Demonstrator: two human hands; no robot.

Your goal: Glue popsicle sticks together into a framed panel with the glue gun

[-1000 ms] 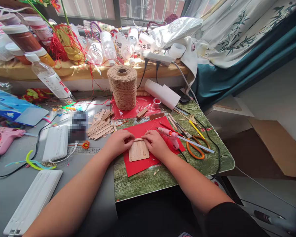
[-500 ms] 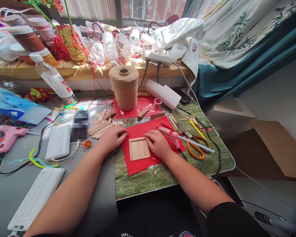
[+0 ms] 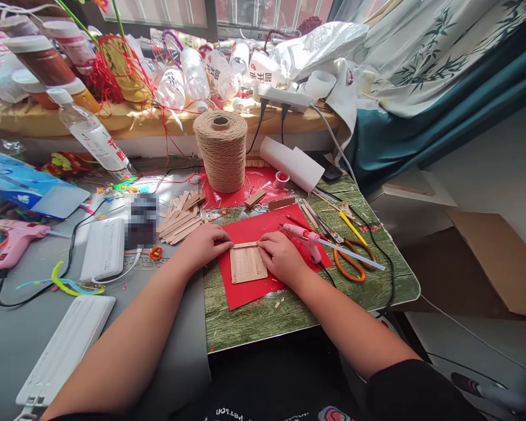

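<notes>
A small panel of flat wooden sticks [image 3: 248,264] lies on a red paper sheet [image 3: 254,289] over a green wood-print board [image 3: 289,316]. My left hand [image 3: 206,244] presses on the panel's upper left corner with its fingertips. At the upper right edge of the panel rests my right hand [image 3: 281,258], fingers curled against the top cross stick. A pile of loose wooden sticks [image 3: 179,219] lies just left of my left hand. Right beside my right hand lies a pink glue gun [image 3: 309,240].
Orange-handled scissors [image 3: 350,260] and pencils lie right of the glue gun. A jute twine spool [image 3: 221,152] stands behind the red sheet, a white paper roll [image 3: 291,164] beside it. Another pink glue gun [image 3: 13,242], white cases [image 3: 100,251] and cables fill the left side. Bottles crowd the sill.
My left hand left the panel toward the loose sticks, then came back to its upper left corner. My right hand stayed at the top right edge.
</notes>
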